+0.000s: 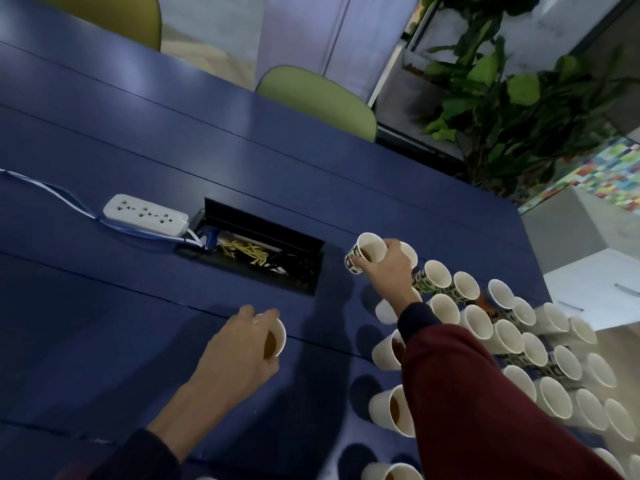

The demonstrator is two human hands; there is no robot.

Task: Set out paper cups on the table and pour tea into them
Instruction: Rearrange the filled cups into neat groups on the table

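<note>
Two hands, one cup each. Left hand curls round a white paper cup holding brown tea, low over the dark blue table; whether its base touches the top cannot be told. Right hand, at the end of a maroon sleeve, grips a green-and-black printed paper cup, also part-filled with tea, just beside the open black cable hatch. Around that arm, a dense cluster of paper cups fills the table's right end. Most look empty, and a few near ones show tea. Farther left lies a white power strip. Judgement: the cups are light and thin-walled, so they buckle if squeezed, and the tea will slosh. Best held gently round the mid-wall, kept upright and set down flat.
</note>
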